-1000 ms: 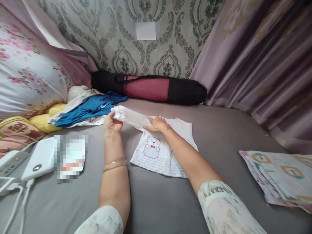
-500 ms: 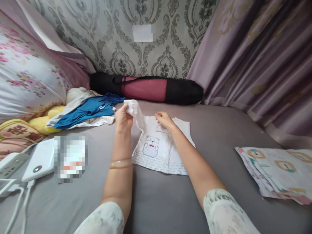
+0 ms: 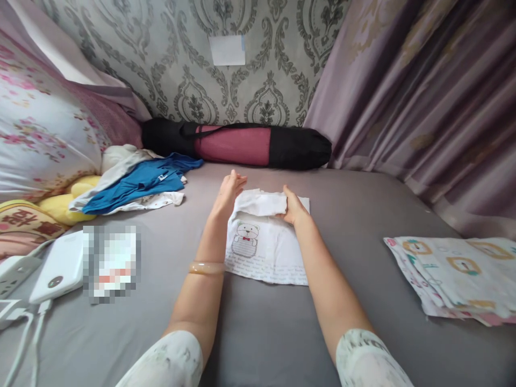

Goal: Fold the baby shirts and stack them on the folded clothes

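A small white shirt [image 3: 278, 252] with a bear print and red bow lies on the grey bed sheet. Its white sleeve [image 3: 260, 204] is folded across the upper part of the shirt. My left hand [image 3: 230, 192], bracelet on the forearm, is at the shirt's upper left edge with its fingers stretched out and nothing held. At the right end of the folded sleeve, my right hand [image 3: 293, 206] has its thumb above and its fingers against the cloth, gripping it. The fingertips there are partly hidden.
A long black and pink bag [image 3: 234, 144] lies along the wall. To the left are a blue garment [image 3: 141, 183] in a clothes pile, a white power bank [image 3: 58, 269], a power strip [image 3: 16, 271] and a blurred item [image 3: 113, 263]. Folded patterned cloths [image 3: 455, 274] lie right.
The sleeve my left hand held up is now folded over the shirt. My left hand has let go and moved right; my right hand has shifted right and holds the sleeve's end.
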The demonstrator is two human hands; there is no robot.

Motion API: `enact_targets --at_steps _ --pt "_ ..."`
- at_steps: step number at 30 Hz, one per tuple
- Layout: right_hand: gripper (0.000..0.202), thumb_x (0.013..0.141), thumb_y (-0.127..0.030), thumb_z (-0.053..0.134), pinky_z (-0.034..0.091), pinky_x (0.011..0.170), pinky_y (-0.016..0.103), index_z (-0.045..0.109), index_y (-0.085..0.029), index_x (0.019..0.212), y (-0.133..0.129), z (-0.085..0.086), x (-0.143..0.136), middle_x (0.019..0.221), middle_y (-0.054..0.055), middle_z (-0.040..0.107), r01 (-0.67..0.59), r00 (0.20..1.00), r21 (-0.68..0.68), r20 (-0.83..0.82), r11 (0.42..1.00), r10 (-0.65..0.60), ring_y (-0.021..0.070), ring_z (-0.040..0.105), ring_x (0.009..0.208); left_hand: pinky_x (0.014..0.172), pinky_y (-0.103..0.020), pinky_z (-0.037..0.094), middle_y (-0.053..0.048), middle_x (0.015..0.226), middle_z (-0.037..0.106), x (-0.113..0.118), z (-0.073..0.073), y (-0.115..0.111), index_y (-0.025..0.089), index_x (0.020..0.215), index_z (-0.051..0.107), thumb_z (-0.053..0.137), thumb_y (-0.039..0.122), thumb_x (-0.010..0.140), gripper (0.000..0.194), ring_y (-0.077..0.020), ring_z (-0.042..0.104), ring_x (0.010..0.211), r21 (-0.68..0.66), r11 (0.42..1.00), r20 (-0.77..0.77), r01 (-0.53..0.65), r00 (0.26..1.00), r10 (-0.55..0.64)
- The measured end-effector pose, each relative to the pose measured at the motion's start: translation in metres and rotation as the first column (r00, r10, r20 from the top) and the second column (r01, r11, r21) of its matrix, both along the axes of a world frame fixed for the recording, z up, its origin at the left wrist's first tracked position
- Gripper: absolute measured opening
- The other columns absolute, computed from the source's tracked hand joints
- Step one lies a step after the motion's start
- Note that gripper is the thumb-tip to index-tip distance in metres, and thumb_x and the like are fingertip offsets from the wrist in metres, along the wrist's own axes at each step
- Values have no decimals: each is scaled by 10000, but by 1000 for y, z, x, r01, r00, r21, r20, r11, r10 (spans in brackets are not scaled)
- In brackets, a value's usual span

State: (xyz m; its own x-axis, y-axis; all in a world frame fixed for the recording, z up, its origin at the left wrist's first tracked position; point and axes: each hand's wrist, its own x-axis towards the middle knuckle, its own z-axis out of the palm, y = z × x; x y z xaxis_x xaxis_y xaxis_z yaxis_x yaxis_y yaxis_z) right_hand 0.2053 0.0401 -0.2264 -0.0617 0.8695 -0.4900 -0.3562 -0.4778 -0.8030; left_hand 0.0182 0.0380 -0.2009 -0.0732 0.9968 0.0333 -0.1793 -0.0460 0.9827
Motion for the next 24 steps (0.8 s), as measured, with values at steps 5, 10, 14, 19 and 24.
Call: enact_targets --at_steps 5,10,14,19,24 --pt "189 759 -74 594 575 646 289 595 -192 907 -2 -3 2 724 5 657 -48 981 71 193 996 34 148 639 686 1037 -423 412 -140 1194 649 -21 -17 6 162 1098 525 449 198 825 286 -219 593 1152 -9 988 -325 -157 934 145" --pt "442 628 18 514 545 605 246 596 -189 1010 0 -4 8 736 -6 643 -66 916 151 402 986 -1 148 638 678 1096 -424 363 -137 1350 562 -16 -43 10 147 1290 509 440 80 688 609 -261 502 1277 10 997 -666 71 745 -46" --pt "474 616 8 522 524 698 235 621 -156 1050 6 -11 21 861 26 681 -185 764 260 645 948 -27 160 661 796 1166 -515 199 -124 1456 479 -13 -58 11 180 1386 447 479 92 718 675 -314 310 1421 -97 987 -839 128 523 -150" --pt "445 655 -69 638 476 905 312 652 -148 1093 6 -15 34 1044 95 687 -257 466 224 881 940 -82 232 637 1015 1169 -556 110 -150 1506 404 -12 -62 9 194 1406 425 499 130 778 636 -287 212 1464 -120 985 -849 125 501 -167" --pt "436 730 -69 637 394 1021 421 632 -140 1160 -5 -5 38 1179 171 631 -254 326 179 941 950 -90 323 539 1193 1157 -588 113 -160 1500 409 -11 -57 6 212 1379 458 515 120 788 602 -306 229 1456 -110 988 -841 109 520 -151"
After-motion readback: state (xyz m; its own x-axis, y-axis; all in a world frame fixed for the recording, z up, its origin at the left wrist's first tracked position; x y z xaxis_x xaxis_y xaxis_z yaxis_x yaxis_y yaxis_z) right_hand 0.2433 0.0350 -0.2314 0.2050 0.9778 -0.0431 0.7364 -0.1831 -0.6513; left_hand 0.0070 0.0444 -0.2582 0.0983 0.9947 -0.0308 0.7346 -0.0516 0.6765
